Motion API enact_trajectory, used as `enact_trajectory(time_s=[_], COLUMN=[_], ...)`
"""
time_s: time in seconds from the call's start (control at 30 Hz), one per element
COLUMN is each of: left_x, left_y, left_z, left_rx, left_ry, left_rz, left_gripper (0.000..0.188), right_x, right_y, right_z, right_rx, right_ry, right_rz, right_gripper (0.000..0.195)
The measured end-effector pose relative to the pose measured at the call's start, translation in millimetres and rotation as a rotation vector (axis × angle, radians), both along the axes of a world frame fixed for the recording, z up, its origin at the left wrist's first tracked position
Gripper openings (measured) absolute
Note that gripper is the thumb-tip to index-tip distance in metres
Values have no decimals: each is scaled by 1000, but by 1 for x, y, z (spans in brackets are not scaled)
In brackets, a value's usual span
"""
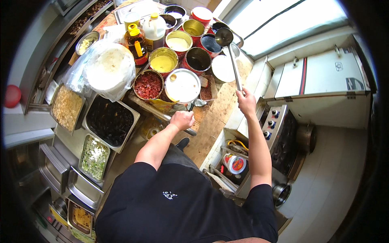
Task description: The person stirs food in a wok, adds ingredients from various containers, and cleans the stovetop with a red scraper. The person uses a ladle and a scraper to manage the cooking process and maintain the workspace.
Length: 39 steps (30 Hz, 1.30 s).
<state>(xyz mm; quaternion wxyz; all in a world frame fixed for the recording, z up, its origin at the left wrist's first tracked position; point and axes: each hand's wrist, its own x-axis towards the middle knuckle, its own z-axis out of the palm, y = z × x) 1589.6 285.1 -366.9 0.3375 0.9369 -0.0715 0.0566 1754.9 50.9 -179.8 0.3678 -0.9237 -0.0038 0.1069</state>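
Observation:
My right hand (pixel 246 101) grips the end of a long-handled metal ladle (pixel 234 65), whose bowl hangs over the cans and tubs on the cart. My left hand (pixel 183 119) is closed around a dark handle (pixel 191 107) at the cart's near edge; what it belongs to is hidden. Just beyond this hand stand a white round lid (pixel 182 86), an open can of chopped red food (pixel 148 85) and a can of yellow paste (pixel 163 62). A can of dark liquid (pixel 198 59) is behind the lid. A white-topped tub (pixel 224 68) lies left of the ladle's handle.
A plastic-wrapped white tub (pixel 108 66) and an oil bottle (pixel 135 42) stand at the left. Steel trays of black food (pixel 109 121), chopped greens (pixel 94 158) and pale slices (pixel 67 107) line the left counter. A stove with knobs (pixel 275 124) is at the right.

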Motion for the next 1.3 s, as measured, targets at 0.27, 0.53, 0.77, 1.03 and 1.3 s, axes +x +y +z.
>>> enact_trajectory(time_s=[0.27, 0.53, 0.77, 1.03, 1.3], left_x=[-2, -1, 0, -1, 0], left_y=[1, 2, 1, -1, 0], left_z=[6, 6, 2, 0, 1], left_rx=[-16, 16, 22, 25, 25], left_ry=[-10, 91, 54, -42, 96], left_rz=[6, 15, 27, 48, 17], left_gripper=[16, 20, 20, 19, 21], right_x=[45, 68, 66, 58, 54], right_y=[9, 22, 21, 18, 15], right_z=[-25, 21, 29, 36, 46], right_rx=[-502, 668, 606, 658, 731], right_ry=[-335, 666, 620, 662, 742], right_rz=[197, -144, -121, -120, -121], right_gripper=[37, 15, 14, 17, 22])
